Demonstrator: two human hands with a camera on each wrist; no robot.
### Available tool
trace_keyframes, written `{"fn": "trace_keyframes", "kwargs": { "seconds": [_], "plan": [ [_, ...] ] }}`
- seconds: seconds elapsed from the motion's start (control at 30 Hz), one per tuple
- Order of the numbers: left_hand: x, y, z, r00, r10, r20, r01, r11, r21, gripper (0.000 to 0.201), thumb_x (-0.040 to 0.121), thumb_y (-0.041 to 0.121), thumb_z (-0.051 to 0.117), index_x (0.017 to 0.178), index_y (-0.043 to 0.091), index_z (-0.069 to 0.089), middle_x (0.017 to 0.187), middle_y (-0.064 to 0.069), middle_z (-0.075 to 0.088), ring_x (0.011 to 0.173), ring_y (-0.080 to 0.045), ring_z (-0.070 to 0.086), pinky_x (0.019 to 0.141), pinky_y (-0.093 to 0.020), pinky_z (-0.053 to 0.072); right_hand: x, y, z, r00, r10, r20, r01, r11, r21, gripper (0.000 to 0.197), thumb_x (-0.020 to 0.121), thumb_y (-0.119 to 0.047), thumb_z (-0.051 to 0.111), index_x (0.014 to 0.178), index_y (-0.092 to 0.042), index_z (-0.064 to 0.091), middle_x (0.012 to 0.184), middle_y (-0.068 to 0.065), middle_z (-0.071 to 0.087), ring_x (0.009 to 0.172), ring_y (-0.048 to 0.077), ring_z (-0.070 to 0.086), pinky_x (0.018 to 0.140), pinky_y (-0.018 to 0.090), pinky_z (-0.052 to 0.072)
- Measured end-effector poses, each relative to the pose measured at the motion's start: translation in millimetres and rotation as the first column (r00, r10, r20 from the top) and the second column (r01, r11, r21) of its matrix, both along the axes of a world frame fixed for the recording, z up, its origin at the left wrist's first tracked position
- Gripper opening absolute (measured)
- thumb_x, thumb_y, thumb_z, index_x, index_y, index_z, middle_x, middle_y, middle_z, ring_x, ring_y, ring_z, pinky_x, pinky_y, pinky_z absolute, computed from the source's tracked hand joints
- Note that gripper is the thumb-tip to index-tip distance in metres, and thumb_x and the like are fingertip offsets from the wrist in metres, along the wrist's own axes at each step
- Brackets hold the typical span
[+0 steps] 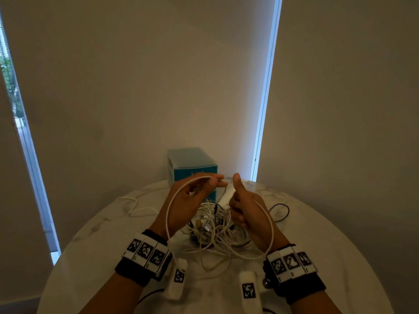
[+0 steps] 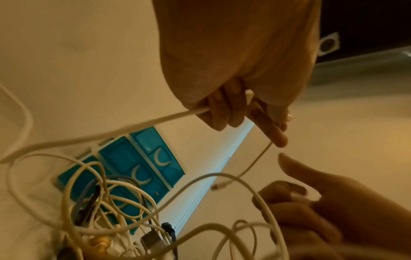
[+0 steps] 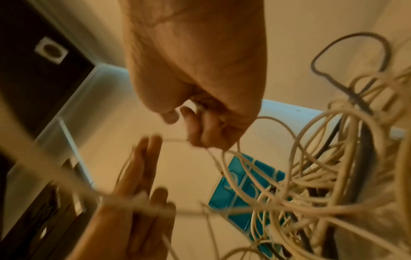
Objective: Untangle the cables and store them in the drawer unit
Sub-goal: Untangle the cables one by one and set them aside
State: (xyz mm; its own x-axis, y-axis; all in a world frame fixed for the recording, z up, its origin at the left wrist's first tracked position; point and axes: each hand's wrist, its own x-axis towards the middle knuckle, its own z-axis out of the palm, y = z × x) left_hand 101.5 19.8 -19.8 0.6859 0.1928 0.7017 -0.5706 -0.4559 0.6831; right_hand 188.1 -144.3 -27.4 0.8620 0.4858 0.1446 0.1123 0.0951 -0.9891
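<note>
We're holding a white cable (image 1: 169, 214) looped between both hands — left hand (image 1: 192, 198) and right hand (image 1: 246, 211) both gripping it, above the tangle (image 1: 215, 230) — teal drawer unit (image 1: 192, 162) behind

Both hands raised, left hand (image 1: 192, 196) fingers pinched, right hand (image 1: 246, 211) fisted, thumb up

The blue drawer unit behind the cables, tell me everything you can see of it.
The drawer unit is a small box of translucent teal plastic with a paler frame. It stands upright at the far edge of the round marble table, against the wall. Its stacked drawers all look closed, each with a curved pale handle. The cable tangle lies just before it; neither hand touches it.
</note>
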Motion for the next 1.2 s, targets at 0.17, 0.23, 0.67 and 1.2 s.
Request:
{"fn": "trace_keyframes", "kwargs": {
  "seconds": [0.17,0.23,0.67,1.2],
  "plan": [
    [-3.4,-8.6,-0.2,0.987,-0.147,-0.061,0.154,0.977,0.144,0.025,0.1,0.016,0.071,0.123,0.014,0.078,0.121,0.006,0.079,0.118,-0.013,0.073,0.102,-0.03,0.057,6.1,-9.0,-1.3,0.991,0.065,-0.121,-0.058,0.996,0.061,0.048,0.106,-0.054,0.058,0.072,-0.025,0.075,0.059,-0.002,0.038,0.047,0.01,0.03,0.043,0.023,0.022],
    [-3.8,-9.3,-2.0,0.981,-0.166,-0.102,0.181,0.972,0.152,0.027,0.097,0.017,0.075,0.123,0.015,0.079,0.121,0.007,0.079,0.12,-0.013,0.072,0.103,-0.029,0.056,5.2,-15.7,2.3,0.98,0.128,-0.151,-0.107,0.984,0.139,0.033,0.107,-0.04,0.062,0.094,-0.018,0.082,0.059,-0.002,0.042,0.046,0.008,0.029,0.042,0.022,0.02],
    [-34.3,-9.8,37.1,0.988,-0.063,-0.141,0.065,0.998,0.006,0.027,0.095,0.041,0.067,0.103,0.019,0.08,0.089,0.01,0.076,0.086,-0.002,0.071,0.079,-0.017,0.054,22.6,-9.5,-9.9,0.935,-0.312,0.167,0.261,0.926,0.273,0.02,0.113,-0.015,0.045,0.125,-0.006,0.058,0.089,0.007,0.071,0.061,0.016,0.066,0.049,0.022,0.05],
    [-18.9,-57.8,24.6,0.851,-0.006,-0.525,0.237,0.896,0.375,0.049,0.092,0.072,0.061,0.089,0.029,0.085,0.073,0.008,0.075,0.072,-0.015,0.073,0.08,-0.032,0.062,32.5,-1.2,-26.2,0.889,-0.417,0.191,0.377,0.901,0.213,0.009,0.109,-0.026,0.037,0.106,-0.03,0.044,0.089,0.0,0.057,0.072,0.013,0.055,0.058,0.021,0.049]
  ]
}}
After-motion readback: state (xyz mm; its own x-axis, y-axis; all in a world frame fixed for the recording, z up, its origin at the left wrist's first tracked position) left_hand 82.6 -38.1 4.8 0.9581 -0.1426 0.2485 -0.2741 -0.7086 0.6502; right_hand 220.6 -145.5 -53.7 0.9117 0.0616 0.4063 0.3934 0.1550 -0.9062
